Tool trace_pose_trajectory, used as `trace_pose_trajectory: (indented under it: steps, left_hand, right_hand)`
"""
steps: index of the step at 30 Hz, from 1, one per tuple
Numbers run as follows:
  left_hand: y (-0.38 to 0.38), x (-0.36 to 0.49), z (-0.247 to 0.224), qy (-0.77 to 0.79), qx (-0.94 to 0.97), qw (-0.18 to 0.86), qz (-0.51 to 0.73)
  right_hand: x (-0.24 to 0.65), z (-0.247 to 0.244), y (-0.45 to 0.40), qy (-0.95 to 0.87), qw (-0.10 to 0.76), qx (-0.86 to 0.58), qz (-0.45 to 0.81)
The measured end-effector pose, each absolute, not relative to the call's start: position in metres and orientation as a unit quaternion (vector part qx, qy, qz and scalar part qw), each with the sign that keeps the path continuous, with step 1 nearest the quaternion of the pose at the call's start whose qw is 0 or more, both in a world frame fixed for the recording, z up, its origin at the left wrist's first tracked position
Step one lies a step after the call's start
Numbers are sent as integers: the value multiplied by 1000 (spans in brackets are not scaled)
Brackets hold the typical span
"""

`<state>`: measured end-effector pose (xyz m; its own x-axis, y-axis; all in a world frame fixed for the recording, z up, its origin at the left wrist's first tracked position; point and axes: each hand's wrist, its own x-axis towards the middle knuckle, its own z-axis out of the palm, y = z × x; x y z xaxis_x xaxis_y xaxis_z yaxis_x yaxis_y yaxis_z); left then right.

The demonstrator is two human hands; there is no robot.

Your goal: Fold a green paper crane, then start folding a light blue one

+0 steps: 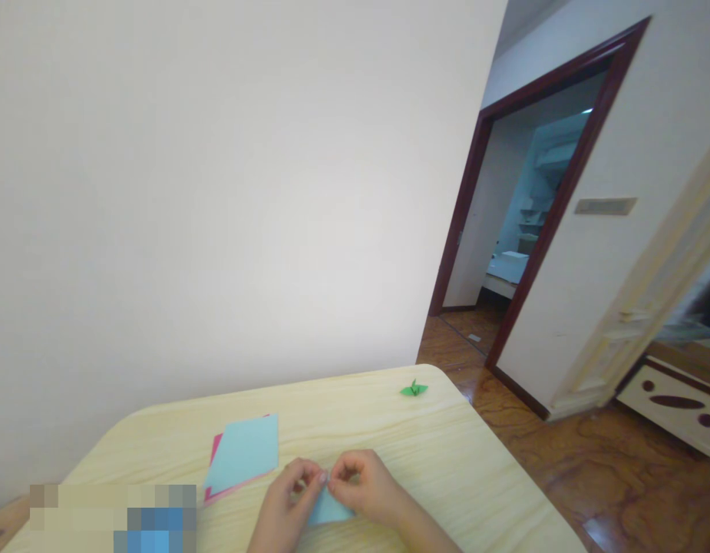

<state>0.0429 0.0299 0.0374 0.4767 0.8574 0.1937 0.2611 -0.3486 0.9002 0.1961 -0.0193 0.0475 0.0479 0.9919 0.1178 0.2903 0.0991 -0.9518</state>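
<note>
Near the front of the table, a piece of light blue paper [330, 513] lies under my two hands. My left hand [292, 491] pinches its top from the left, thumb and forefinger together. From the right, my right hand [363, 485] pinches the same spot, its fingertips almost touching those of the left. The fingers hide the paper's upper tip, so its exact fold cannot be made out. To the left of my hands, a light blue sheet [248, 449] rests on pink paper [216, 443], whose edges stick out.
A small green folded paper figure [414, 389] stands near the table's far right corner. The pale wooden table [343, 415] meets a white wall [245, 192] at the back. To the right are a doorway with a dark red frame [527, 261] and a wooden floor [504, 403].
</note>
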Motion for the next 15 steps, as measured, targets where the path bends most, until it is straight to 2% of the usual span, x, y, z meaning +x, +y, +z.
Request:
trace_pose_trajectory:
  steps: [15]
  left_hand:
    - [36,41,37,451,703,426,347]
  right_hand:
    - [210,38,-15,-556,364,-599,447]
